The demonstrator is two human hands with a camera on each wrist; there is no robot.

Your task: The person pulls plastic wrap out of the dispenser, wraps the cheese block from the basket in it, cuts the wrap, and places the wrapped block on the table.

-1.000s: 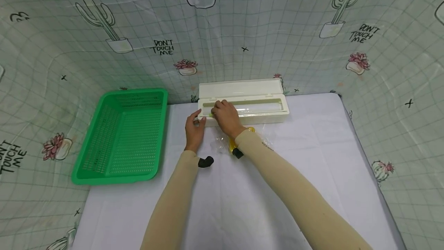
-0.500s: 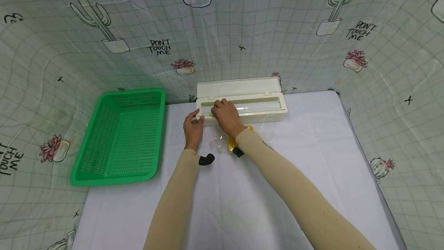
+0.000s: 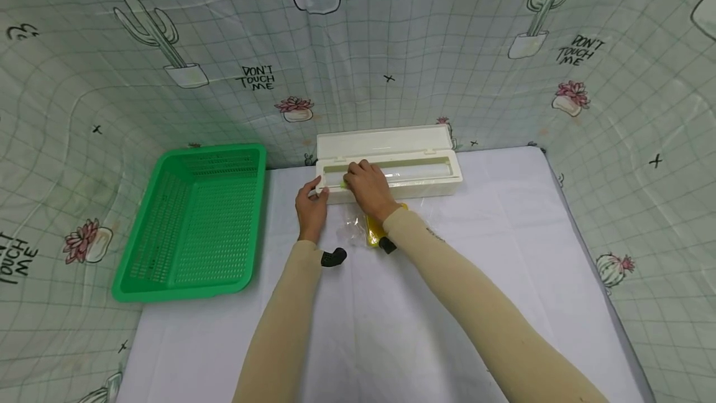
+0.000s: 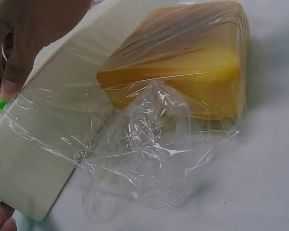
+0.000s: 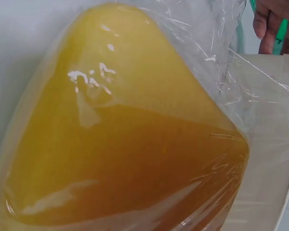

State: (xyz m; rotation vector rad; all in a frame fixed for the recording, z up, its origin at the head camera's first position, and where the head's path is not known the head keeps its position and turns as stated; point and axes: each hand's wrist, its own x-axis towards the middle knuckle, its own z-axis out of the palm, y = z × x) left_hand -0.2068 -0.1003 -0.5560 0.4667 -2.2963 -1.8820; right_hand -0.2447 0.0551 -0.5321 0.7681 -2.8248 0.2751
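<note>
A white cling film dispenser (image 3: 422,189) stands at the back of the table, lid raised, with a roll of film (image 3: 419,171) inside. My left hand (image 3: 311,211) holds its left end between thumb and fingers. My right hand (image 3: 369,188) pinches a small green slide cutter (image 4: 2,105) on the dispenser's front edge, near the left end. Clear cling film (image 4: 149,144) runs from that edge over a yellow, round-cornered block-like thing (image 5: 120,125) lying in front. In the head view my right wrist partly hides the yellow thing (image 3: 373,233).
An open green plastic basket (image 3: 209,229) stands to the left of the dispenser. White cloth (image 3: 403,328) covers the table. A patterned curtain (image 3: 358,48) hangs right behind the dispenser and along both sides.
My right hand has shifted very slightly to the right along the dispenser's front edge in the last half second. My left hand stays at the left end. The head view has tilted a little.
</note>
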